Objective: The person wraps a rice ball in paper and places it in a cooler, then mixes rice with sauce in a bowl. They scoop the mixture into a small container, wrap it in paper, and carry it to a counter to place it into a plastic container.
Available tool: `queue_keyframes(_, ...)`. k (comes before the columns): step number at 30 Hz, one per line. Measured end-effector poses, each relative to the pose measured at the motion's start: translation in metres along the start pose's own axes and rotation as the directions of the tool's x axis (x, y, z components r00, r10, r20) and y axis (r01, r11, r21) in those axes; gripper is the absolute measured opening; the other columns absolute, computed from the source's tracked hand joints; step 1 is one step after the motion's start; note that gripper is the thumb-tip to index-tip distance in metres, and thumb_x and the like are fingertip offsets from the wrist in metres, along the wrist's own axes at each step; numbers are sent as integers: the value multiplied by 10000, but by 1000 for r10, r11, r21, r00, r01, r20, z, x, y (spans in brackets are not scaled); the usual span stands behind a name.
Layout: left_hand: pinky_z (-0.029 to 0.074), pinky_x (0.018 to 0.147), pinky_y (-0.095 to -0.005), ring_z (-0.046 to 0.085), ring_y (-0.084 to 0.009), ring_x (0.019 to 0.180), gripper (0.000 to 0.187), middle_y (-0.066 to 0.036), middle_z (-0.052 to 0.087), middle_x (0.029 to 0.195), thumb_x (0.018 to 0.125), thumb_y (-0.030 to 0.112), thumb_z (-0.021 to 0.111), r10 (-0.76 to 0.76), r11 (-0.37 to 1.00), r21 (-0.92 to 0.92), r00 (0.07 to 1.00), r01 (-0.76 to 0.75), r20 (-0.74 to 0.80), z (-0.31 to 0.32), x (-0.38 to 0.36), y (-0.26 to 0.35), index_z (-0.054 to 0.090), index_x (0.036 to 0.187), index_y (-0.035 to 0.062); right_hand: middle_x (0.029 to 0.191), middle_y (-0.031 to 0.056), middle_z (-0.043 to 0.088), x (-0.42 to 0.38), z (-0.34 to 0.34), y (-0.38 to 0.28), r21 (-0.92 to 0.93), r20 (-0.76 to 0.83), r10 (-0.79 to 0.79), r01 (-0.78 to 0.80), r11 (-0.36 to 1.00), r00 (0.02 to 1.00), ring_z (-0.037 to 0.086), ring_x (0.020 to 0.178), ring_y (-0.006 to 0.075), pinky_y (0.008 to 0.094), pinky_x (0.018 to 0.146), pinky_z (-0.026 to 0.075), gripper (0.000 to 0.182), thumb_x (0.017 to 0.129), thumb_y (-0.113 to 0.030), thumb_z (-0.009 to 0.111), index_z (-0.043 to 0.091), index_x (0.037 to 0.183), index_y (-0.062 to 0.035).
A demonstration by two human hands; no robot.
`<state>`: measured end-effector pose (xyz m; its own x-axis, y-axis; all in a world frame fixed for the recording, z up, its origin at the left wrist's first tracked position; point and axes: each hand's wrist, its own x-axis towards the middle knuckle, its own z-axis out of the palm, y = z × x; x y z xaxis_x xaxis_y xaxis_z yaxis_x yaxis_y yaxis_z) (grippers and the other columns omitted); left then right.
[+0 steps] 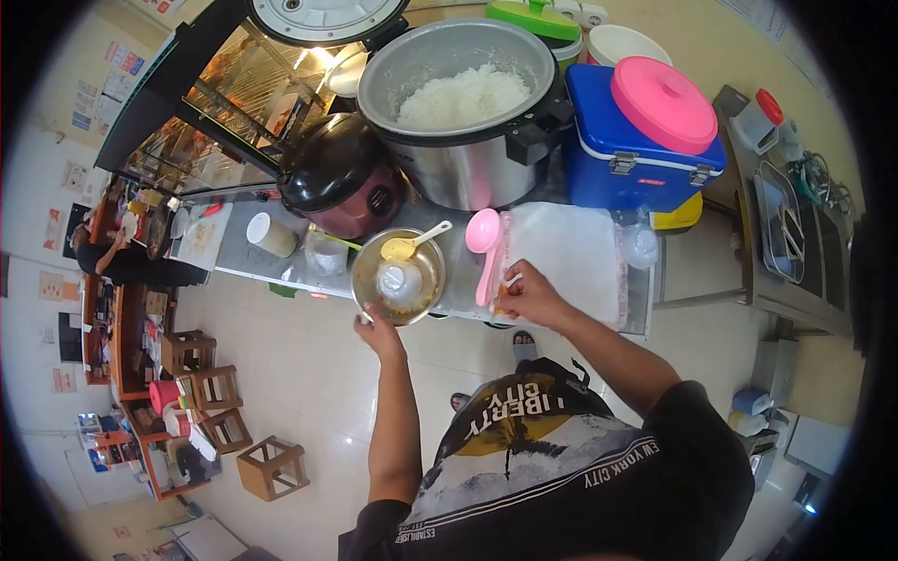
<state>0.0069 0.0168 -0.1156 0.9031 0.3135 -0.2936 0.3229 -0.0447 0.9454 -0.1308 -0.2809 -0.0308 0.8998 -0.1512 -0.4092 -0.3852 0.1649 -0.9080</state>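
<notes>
Metal bowl [432, 273]: round, shiny, at the near edge of the bench [456, 271], clear plastic [399, 283] inside.
Yellow ladle [399, 249]: in the bowl, handle slanting far-right.
Left hand [381, 333]: fingers at the rim; whether they grip is unclear.
Right hand [533, 297]: fingers pinching a small orange item [502, 301].
Pink ladle [484, 230]: smooth, beside flat white sheets [561, 243], handle pointing nearward.
Behind: steel rice cooker [444, 168].

Gap between bowl [434, 273] and ladle [484, 234]

Metal table [456, 282], on it a large rice cooker [449, 170], maroon cooker [354, 208], blue cooler [599, 168], steel bowl [434, 273], white sheets [566, 252], apparently paper
</notes>
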Motion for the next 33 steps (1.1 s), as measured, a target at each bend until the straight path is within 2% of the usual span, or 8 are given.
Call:
queue_keyframes(1,347,1109,-503,403,-396,1355,803,-261,423,1444,958,418,644,343,841,495,923,-218,-175,5,-21,9,294,1477,-86,848,131,640,-1,4,-1,26,-3,17,-17,1000,1000,634,650,152,286,533,520,457,822,-33,773,424,1117,-26)
queue_keyframes(4,309,1121,-488,398,-416,1317,735,-245,467,1383,881,346,746,740,439,322,541,-839,399,9,-105,41,427,1420,-39,868,133,641,-2,23,-8,117,94,7,-18,993,995,644,664,154,297,560,545,463,822,-46,783,425,1114,-26)
queue_keyframes(6,417,1028,-406,528,-374,1196,527,-220,584,1267,870,250,771,569,266,169,297,-949,767,23,-161,102,564,1279,-11,897,141,652,-6,32,-26,172,236,35,-77,982,971,652,684,160,290,589,551,434,857,-113,773,435,1114,-23)
queue_keyframes(12,501,745,-266,619,-116,769,193,-42,684,840,1003,165,634,285,926,74,813,-371,508,26,-139,57,658,924,-9,850,138,683,46,22,-25,-179,54,-50,59,982,997,680,720,237,340,658,554,357,922,-312,710,534,1038,-23)
queue_keyframes(18,506,758,-259,610,-99,788,306,-41,674,880,1047,268,567,148,972,95,870,-216,469,-9,-77,49,649,966,-15,1120,201,640,109,109,-53,-746,246,-465,472,469,850,665,997,371,464,805,534,418,861,-377,728,603,1141,-92)
queue_keyframes(25,551,760,-327,630,-150,847,227,-40,655,955,1043,289,551,-14,985,-157,948,67,317,-40,-28,63,617,991,78,1250,199,579,184,165,-49,-957,170,-102,189,219,980,578,1172,391,492,932,494,718,736,-480,815,547,1328,-175)
queue_keyframes(29,546,781,-360,625,-158,899,240,-46,654,1001,1036,332,555,-61,980,-171,965,107,255,-57,28,52,598,1031,96,1315,217,582,198,133,-49,-757,256,-111,270,595,960,626,1151,334,514,926,496,685,745,-416,824,546,1309,-144)
queue_keyframes(33,520,782,-326,610,-149,896,243,-42,646,1002,1032,321,553,-27,983,-166,955,80,295,-65,65,75,606,1010,85,1396,168,556,156,96,-43,211,221,-84,36,977,972,583,1238,337,493,999,479,698,872,-531,663,485,1418,-134)
